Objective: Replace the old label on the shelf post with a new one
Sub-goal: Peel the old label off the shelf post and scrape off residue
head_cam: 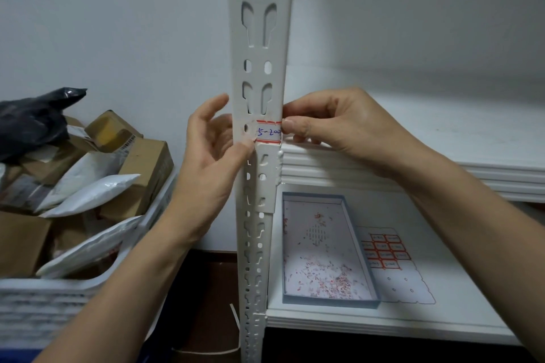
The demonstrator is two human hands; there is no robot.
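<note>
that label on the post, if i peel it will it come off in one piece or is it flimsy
Likely flimsy and near weightless: the label lies thin and flat on the shelf post. It may well tear, since paper residue clings to the post beside it and the tray below holds many small red and white scraps.

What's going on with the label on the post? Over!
Left hand: thumb pressing label left edge. Right hand: pinching its right end. Shelf post unobstructed.

Both forearms raised, left hand (212, 138) loosely spread, thumb pressing; right hand (333, 124) curled, pinching the label (268, 132).
</note>
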